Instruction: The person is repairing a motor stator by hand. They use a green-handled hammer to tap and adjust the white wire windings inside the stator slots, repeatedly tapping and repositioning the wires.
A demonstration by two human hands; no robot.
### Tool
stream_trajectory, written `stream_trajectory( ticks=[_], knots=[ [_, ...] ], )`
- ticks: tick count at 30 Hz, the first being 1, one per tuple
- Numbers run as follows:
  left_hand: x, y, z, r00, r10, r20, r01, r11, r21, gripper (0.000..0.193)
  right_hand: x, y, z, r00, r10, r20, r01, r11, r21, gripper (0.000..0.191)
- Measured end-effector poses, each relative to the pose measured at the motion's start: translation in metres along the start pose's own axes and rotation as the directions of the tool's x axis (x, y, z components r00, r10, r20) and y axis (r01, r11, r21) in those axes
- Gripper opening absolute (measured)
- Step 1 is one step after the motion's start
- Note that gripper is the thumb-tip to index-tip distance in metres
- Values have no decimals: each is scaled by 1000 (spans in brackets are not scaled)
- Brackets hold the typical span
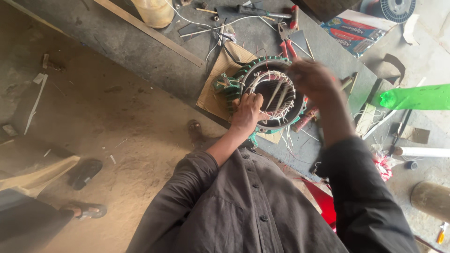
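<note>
A round motor stator (269, 96) with a dark ring, green outer parts and pale wire windings lies on a piece of cardboard (216, 91) on the workbench. My left hand (247, 111) rests on its near-left rim, fingers curled against the windings. My right hand (313, 80) hovers over the stator's right rim; it is blurred, and what it holds is unclear. Thin white and red wires hang from the stator's near edge.
Red-handled pliers (287, 47), a screwdriver (262, 11) and loose wires lie on the grey bench (154, 61) behind the stator. A yellowish jug (152, 11) stands at the back. A green sheet (415, 97) and white tube (422, 152) lie right. Another person's sandalled foot (84, 211) is at left.
</note>
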State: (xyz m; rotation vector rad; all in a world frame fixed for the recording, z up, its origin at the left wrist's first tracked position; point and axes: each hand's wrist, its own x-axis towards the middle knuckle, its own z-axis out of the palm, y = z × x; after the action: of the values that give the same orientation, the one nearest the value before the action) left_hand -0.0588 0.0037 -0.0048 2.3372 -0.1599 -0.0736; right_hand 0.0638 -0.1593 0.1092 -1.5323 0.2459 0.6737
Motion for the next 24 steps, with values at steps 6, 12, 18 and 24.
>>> stream_trajectory(
  ticks=[6, 12, 18, 24],
  knots=[
    [4, -1, 2, 998, -8, 61, 7, 1000, 14, 50, -75, -2, -1, 998, -30, -61, 31, 999, 14, 31],
    [1, -4, 5, 998, 50, 48, -50, 999, 5, 40, -108, 32, -2, 932, 362, -6, -356, 920, 162, 31],
    [-1, -9, 9, 988, 114, 108, -121, 990, 65, 23, -170, 64, 2, 947, 209, -243, -247, 959, -139, 51],
    [-2, -12, 20, 971, 212, 113, -223, 969, 103, 21, -213, 141, 50, 891, 420, -174, -339, 868, 362, 43]
  ],
)
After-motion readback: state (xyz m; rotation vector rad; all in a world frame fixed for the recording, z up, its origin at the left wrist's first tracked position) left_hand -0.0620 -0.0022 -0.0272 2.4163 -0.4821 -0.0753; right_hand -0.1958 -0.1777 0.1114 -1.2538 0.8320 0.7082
